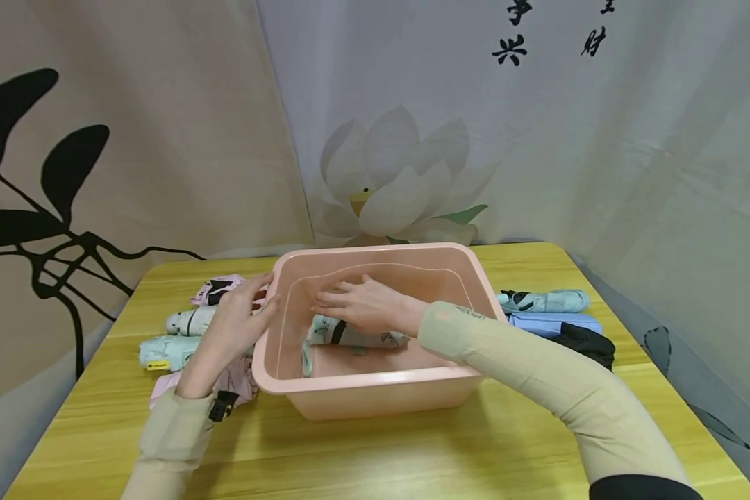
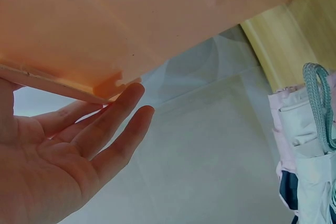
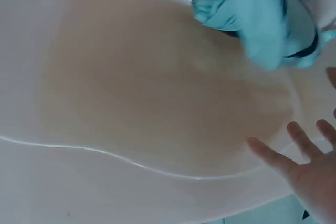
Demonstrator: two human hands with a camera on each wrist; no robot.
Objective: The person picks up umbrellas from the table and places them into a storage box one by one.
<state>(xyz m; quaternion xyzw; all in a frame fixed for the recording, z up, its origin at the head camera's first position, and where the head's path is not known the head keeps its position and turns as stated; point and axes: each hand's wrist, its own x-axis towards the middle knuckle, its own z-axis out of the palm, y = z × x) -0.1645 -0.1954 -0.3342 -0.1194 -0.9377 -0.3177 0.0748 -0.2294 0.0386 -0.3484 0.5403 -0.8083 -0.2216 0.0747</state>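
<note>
A big pink tub [image 1: 369,378] sits near the middle of the yellow worktop [image 1: 362,451]. Inside it, on the bottom, lies a pale green roll [image 1: 365,338] of cloth with a dark band, and its strap [image 1: 307,360] hangs from the left end. The person's right hand [image 1: 365,305] is in the tub above the roll. Its grip is spread, with the fingers apart, and the right wrist view shows it just beside the roll, not touching. The left hand [image 1: 234,323] has the tub's left edge in its grip, thumb on one side and fingers under the rim.

By the left hand I see more rolls: a white one [image 1: 187,321], a minty one [image 1: 169,352] with a yellow bit, and some pink cloth [image 1: 240,378]. On the tub's other side are a light teal roll [image 1: 556,301], a blue roll [image 1: 556,322] and a black roll [image 1: 587,342].
</note>
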